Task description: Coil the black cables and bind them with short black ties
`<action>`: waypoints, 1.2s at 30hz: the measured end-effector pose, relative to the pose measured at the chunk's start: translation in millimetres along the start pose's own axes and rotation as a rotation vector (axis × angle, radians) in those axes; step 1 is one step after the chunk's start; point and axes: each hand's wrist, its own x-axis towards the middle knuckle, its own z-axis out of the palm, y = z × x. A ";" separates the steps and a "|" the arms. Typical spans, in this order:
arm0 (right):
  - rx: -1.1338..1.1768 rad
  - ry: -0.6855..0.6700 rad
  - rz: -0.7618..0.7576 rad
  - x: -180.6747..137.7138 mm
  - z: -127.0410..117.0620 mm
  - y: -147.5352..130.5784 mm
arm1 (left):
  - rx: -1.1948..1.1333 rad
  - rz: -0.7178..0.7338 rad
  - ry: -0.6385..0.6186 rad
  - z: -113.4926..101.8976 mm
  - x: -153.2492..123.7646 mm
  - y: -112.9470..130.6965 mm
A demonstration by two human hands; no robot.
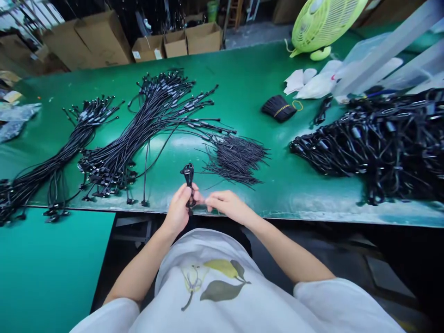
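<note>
A folded black cable (188, 173) stands upright in my left hand (177, 209), its fingers closed around the lower part, with a connector at the top. Close by on the right, my right hand (227, 203) has its thumb and fingers pinched together near the left fingertips. Anything between them is too small to make out. Just beyond the hands, a loose pile of thin black ties (237, 157) lies on the green table (166, 199). To the left stretches a long bunch of unfolded black cables (126, 134), connectors at both ends.
Another cable bunch (74, 143) lies farther left. At the right is a large heap of folded black cables (367, 143). A banded bundle of ties (278, 109) lies behind the loose pile. A green fan (326, 23) stands at the back right; cardboard boxes (203, 39) are beyond the table.
</note>
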 end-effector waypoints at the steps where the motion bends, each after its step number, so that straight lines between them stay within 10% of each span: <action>1: -0.076 0.132 -0.090 -0.2 -3.7 -1.9 | -0.030 -0.025 0.027 2.3 2.2 -0.8; 4: -0.081 0.389 -0.296 2.2 -8.0 -4.8 | 0.026 -0.133 -0.029 13.9 3.7 -11.6; 8: 0.072 0.396 -0.225 5.6 -3.8 0.7 | 0.097 -0.273 -0.182 34.0 -3.4 -30.7; 23: 0.667 0.496 -0.228 14.7 -25.0 21.2 | -0.006 -0.509 -0.137 61.5 -2.5 -42.8; 36: 0.338 0.512 -0.227 3.8 23.7 36.1 | -0.049 -0.408 0.292 54.1 26.2 -61.1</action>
